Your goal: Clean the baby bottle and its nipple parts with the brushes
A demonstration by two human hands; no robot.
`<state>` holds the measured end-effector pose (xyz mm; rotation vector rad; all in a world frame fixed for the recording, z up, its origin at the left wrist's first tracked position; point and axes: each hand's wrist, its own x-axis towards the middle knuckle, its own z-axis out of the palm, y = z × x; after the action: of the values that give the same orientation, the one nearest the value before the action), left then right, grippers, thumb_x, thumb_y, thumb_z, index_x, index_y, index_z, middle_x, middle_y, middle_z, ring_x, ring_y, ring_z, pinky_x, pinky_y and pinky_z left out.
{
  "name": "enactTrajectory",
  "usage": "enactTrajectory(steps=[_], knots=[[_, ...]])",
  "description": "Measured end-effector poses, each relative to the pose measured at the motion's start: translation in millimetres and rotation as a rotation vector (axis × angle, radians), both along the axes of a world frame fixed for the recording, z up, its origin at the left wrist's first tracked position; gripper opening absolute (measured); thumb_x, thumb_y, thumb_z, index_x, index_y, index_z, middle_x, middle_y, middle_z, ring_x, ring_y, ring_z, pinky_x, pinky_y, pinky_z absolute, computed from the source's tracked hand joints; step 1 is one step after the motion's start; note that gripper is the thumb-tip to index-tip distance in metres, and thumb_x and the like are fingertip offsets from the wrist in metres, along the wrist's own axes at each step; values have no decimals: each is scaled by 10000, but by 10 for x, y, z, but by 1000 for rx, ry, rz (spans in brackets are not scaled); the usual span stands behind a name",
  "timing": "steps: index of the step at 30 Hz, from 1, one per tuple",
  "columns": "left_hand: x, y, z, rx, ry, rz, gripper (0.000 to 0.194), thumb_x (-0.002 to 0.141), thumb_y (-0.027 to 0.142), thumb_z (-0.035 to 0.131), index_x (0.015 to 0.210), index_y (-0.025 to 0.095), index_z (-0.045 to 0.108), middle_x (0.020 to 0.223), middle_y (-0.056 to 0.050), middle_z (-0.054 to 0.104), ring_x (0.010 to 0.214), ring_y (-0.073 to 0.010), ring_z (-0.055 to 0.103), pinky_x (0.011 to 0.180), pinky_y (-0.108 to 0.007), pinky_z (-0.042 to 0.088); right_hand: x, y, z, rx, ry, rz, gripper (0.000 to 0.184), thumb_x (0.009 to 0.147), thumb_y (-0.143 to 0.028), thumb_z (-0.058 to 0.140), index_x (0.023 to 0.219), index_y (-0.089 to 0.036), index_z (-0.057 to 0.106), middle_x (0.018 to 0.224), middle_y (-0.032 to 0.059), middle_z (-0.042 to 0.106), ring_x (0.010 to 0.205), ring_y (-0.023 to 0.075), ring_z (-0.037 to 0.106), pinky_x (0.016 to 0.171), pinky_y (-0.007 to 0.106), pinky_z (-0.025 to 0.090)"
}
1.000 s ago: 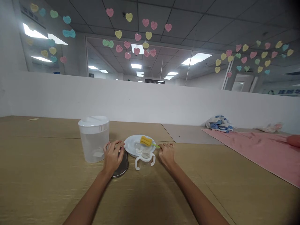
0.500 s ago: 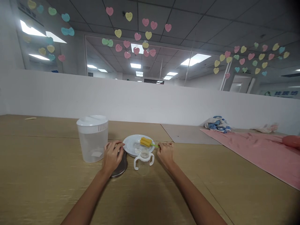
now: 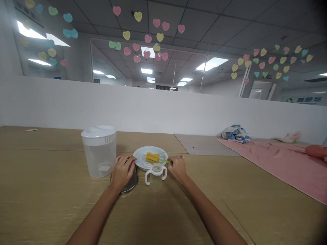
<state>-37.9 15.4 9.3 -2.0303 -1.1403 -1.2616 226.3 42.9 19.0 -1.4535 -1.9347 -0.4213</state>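
Office-like room: glass partition (image 3: 189,46), ceiling light panels (image 3: 212,64)

The brush (image 3: 155,158) in my right fingers (image 3: 172,160) has a smooth, plastic-looking handle (image 3: 164,160) and matt, sponge-like head (image 3: 150,156). I record: glossy plate (image 3: 138,153); clear, smooth cup (image 3: 156,179); shiny metal tray (image 3: 131,184); translucent plastic bucket (image 3: 99,156); faintly sheened tabletop (image 3: 51,194); matt cloth (image 3: 276,163).

on table (image 3: 153,221), l. to r.: tub (image 3: 99,153), tray (image 3: 132,183), plate (image 3: 139,153), cloth (image 3: 278,166)
over plate, brush (image 3: 152,157) w/ handle (image 3: 164,160) end in r. hand (image 3: 176,166); just in front, cup (image 3: 156,175); partly under l. hand (image 3: 122,172), tray; behind all, wall (image 3: 153,110)
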Motion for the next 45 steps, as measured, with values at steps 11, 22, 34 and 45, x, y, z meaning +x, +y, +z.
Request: enactTrajectory(steps=[11,22,34,45], knots=[[-3,-24,8,-50,-34,-7,195,866,195,423,893,192,617,874,-55,637,841,-199,555,812,-371,392,35,3,16,68,286,23,339,783,-115,378,948,-165,670,896,58,681,859,181,574,771,271,361],[569,407,347,-672,-39,-291,388,764,79,323,887,186,676,994,-45,679,979,-200,583,908,-352,418,150,130,-94,85,562,-74,361,822,-204,336,994,-168,652,965,76,666,866,192,586,731,273,413],[1038,858,200,-957,43,-209,144,733,93,551,758,140,685,831,-54,719,795,-178,656,775,-327,494,170,159,-108,87,573,-53,348,829,-214,328,954,-177,650,962,66,673,863,198,595,732,282,414],[780,656,160,-602,-200,-152,287,765,105,451,961,142,658,948,-114,700,841,-211,645,807,-369,479,35,61,-106,103,429,-31,282,823,-172,383,871,-217,657,863,22,677,745,151,598,603,224,368]])
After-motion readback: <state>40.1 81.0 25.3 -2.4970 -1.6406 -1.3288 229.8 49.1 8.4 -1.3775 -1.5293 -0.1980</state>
